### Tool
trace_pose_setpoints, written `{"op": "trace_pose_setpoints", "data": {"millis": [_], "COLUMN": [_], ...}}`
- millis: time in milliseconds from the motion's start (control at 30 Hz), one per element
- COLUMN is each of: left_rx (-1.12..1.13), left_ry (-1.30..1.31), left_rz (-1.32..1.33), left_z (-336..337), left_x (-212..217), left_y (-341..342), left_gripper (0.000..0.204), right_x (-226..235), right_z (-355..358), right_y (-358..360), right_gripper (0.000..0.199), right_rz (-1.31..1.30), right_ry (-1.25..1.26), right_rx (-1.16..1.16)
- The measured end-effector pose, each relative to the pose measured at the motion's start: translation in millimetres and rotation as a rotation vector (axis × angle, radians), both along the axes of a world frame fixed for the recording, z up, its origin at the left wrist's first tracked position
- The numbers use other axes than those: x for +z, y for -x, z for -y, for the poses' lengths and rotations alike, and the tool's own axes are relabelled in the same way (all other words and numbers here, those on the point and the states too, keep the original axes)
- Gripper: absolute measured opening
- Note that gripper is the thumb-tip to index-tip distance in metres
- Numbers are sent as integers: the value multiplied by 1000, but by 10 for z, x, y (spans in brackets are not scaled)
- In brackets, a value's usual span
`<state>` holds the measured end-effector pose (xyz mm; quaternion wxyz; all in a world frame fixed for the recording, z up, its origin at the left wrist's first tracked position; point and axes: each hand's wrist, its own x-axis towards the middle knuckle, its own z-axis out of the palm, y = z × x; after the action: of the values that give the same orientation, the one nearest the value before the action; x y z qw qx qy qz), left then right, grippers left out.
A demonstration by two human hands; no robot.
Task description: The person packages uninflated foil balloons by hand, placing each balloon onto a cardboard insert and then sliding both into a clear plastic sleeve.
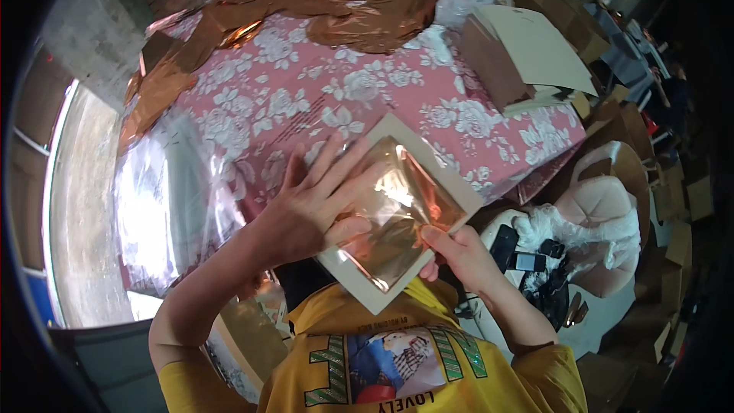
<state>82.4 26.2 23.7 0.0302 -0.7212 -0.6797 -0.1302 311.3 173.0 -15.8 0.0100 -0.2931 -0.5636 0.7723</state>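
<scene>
Pressing copper foil into a card frame

We are flattening the foil sheet point(397, 210) with the open left hand point(310, 203); the right hand point(459, 252) is pinching the white card frame point(367, 291), foil not yet smooth.

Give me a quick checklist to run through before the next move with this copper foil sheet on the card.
1. Left hand flat on the shiny copper foil sheet: ok.
2. Right hand pinching the foil's lower right edge: ok.
3. Foil sits within the cream square cardboard backing: ok, a border shows all round.
4. Foil smooth: not ok, creases visible.
5. Card fully supported by the pink floral tablecloth: cannot tell.
</scene>
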Motion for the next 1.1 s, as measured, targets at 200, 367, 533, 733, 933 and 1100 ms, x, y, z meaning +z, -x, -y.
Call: {"op": "trace_pose_setpoints", "data": {"millis": [200,367,533,733,933,1100], "left_rx": [49,85,108,212,481,553], "left_ry": [-124,99,290,114,-468,-63], "left_rz": [312,73,152,16,731,1205], "left_z": [148,-155,-281,-154,584,1091], "left_x": [-50,-127,-141,112,223,-329], "left_y": [280,339,278,333,-176,-964], "left_gripper": [51,60,70,65,37,39], "right_x": [67,61,67,84,14,112], "right_z": [46,55,126,152,143,201], "right_y": [-142,-184,-113,-77,-97,17], "right_gripper": [33,32,37,39,33,33], "right_rz": [49,73,74,57,13,22], "right_ry": [21,19,-33,-30,22,60], "right_rx": [-121,-89,-115,-99,-131,-149]}}
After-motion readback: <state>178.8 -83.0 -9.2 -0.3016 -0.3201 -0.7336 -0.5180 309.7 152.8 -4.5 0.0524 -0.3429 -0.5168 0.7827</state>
